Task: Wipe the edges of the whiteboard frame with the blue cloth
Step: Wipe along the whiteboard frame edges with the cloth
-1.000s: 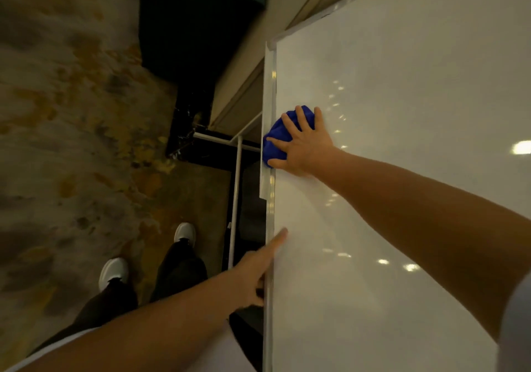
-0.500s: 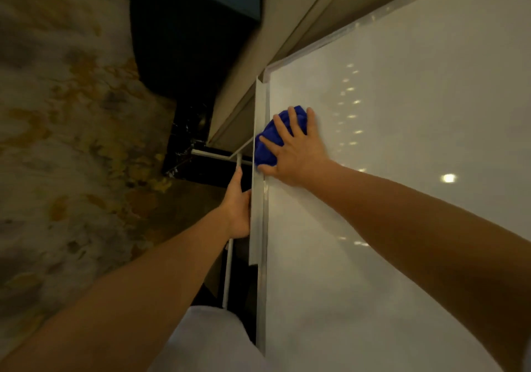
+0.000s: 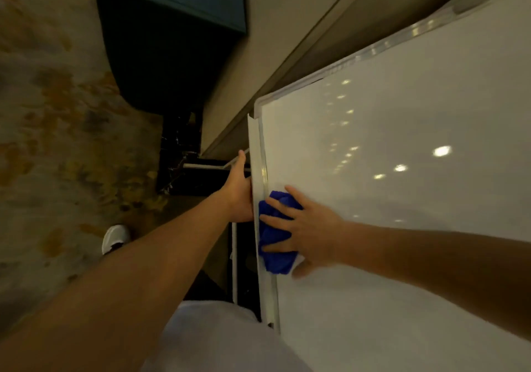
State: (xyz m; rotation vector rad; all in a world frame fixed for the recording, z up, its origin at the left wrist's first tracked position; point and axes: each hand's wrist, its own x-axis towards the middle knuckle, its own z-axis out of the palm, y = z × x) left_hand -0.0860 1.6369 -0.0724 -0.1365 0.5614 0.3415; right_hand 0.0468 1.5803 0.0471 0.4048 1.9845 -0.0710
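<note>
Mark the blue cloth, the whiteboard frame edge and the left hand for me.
blue cloth (image 3: pixel 276 259): head view, its lower bare fold.
whiteboard frame (image 3: pixel 262 153): head view, silver strip above the cloth.
left hand (image 3: pixel 239 192): head view, back of the hand.

Right hand (image 3: pixel 309 232) presses blue cloth (image 3: pixel 275 236) against whiteboard frame (image 3: pixel 262 165); left hand (image 3: pixel 238 192) grips the frame's edge.
</note>
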